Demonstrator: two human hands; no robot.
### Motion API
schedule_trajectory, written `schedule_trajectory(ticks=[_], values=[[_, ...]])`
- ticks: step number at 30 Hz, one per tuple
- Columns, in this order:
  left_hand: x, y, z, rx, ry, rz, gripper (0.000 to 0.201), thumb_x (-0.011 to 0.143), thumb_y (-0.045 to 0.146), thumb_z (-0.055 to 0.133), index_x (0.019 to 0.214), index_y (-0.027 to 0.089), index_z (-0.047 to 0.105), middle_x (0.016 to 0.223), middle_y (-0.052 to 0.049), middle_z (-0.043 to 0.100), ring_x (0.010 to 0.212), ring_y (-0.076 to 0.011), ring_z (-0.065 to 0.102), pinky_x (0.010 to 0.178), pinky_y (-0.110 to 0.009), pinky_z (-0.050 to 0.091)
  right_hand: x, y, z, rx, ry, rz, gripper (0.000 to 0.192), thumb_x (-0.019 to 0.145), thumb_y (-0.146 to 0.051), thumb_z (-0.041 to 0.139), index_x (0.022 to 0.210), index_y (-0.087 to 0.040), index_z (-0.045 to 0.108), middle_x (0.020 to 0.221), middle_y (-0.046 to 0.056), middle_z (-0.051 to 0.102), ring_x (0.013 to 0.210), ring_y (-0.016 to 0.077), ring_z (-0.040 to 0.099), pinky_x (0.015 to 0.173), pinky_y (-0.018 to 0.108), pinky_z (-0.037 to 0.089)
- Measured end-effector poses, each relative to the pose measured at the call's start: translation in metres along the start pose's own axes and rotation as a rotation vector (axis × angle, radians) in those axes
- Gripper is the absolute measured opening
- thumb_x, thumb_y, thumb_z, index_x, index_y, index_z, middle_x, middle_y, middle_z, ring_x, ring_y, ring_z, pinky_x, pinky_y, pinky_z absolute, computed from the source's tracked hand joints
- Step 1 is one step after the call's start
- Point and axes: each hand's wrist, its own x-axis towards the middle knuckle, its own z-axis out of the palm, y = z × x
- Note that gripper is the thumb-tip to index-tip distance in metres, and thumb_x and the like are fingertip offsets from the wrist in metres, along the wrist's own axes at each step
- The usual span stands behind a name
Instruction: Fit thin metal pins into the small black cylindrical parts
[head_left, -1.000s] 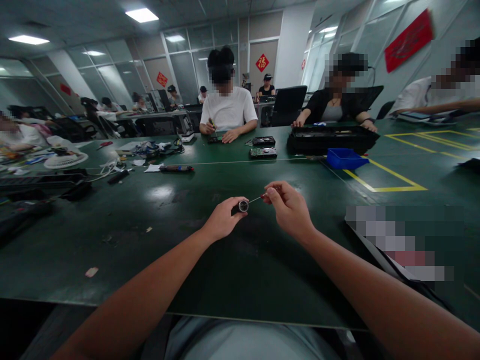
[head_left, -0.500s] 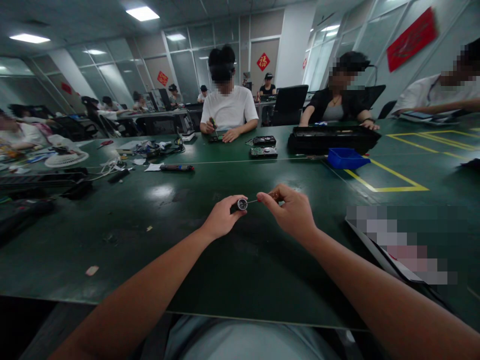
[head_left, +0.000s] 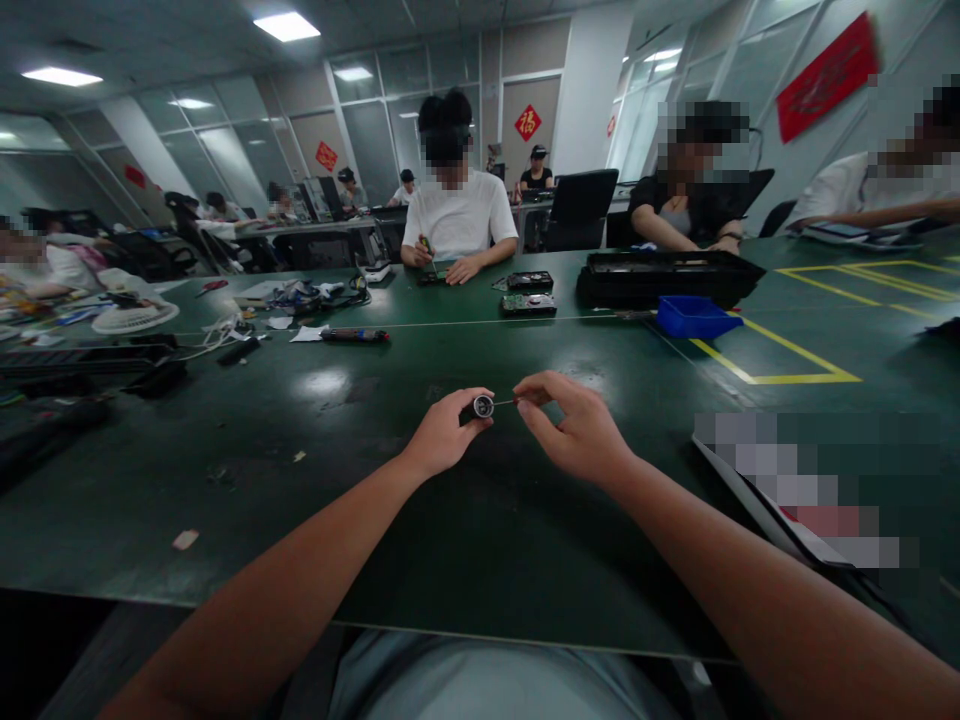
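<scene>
My left hand pinches a small dark cylinder with a silvery round end, held just above the green table. My right hand pinches a thin metal rod whose tip points into the cylinder's silvery end. Both hands hover close together over the middle of the table, a little above its surface.
A blurred flat item lies at my right. A blue bin and a black case stand far right. Hard drives, a dark tool and cables lie farther off. Other people sit across the table.
My right hand has shifted slightly left toward the cylinder and its fingers have regripped the rod. My left hand has stayed almost still.
</scene>
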Motion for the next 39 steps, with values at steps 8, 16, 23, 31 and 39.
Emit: schedule_trajectory(ticks=[8, 16, 23, 31, 39], values=[[0.0, -0.002, 0.001, -0.003, 0.003, 0.029, 0.036, 0.086, 0.023, 0.069, 0.121, 0.022, 0.064, 0.123, -0.005, 0.067, 0.116, -0.023, 0.06, 0.105, -0.041, 0.043, 0.003, -0.004, 0.0, -0.033, 0.01, 0.159, 0.028, 0.098, -0.036, 0.045, 0.103, -0.02, 0.066, 0.069, 0.002, 0.067, 0.056, 0.0154, 0.059, 0.058, 0.029, 0.042], [-0.001, -0.002, 0.0, 0.019, -0.016, 0.02, 0.037, 0.086, 0.023, 0.069, 0.123, 0.024, 0.063, 0.123, -0.004, 0.067, 0.116, -0.0226, 0.06, 0.105, -0.041, 0.043, 0.001, -0.007, -0.001, -0.048, -0.043, 0.118, 0.026, 0.096, -0.027, 0.044, 0.11, -0.016, 0.062, 0.071, 0.002, 0.064, 0.063, 0.0166, 0.059, 0.061, 0.029, 0.04], [-0.001, 0.0, 0.0, 0.03, -0.011, 0.024, 0.036, 0.087, 0.025, 0.068, 0.123, 0.024, 0.064, 0.123, -0.004, 0.067, 0.116, -0.023, 0.06, 0.105, -0.042, 0.043, 0.002, -0.007, 0.002, 0.025, 0.057, 0.223, 0.02, 0.096, -0.031, 0.045, 0.105, -0.021, 0.059, 0.079, 0.004, 0.068, 0.068, 0.0187, 0.063, 0.063, 0.032, 0.043], [0.001, 0.004, -0.004, 0.068, 0.07, -0.008, 0.038, 0.086, 0.02, 0.068, 0.124, 0.022, 0.063, 0.124, -0.005, 0.067, 0.117, -0.0229, 0.06, 0.106, -0.041, 0.042, 0.003, 0.013, 0.022, 0.562, 0.242, 0.468, 0.024, 0.091, -0.042, 0.054, 0.093, -0.02, 0.062, 0.082, 0.005, 0.067, 0.076, 0.0188, 0.065, 0.076, 0.037, 0.053], [0.002, 0.003, -0.009, 0.162, -0.046, 0.088, 0.038, 0.088, 0.025, 0.068, 0.125, 0.025, 0.064, 0.116, -0.004, 0.07, 0.107, -0.0228, 0.062, 0.099, -0.043, 0.044, 0.008, 0.031, 0.026, 0.919, 0.301, 0.78, 0.026, 0.086, -0.044, 0.061, 0.076, -0.021, 0.06, 0.066, 0.002, 0.057, 0.059, 0.016, 0.056, 0.07, 0.039, 0.057]])
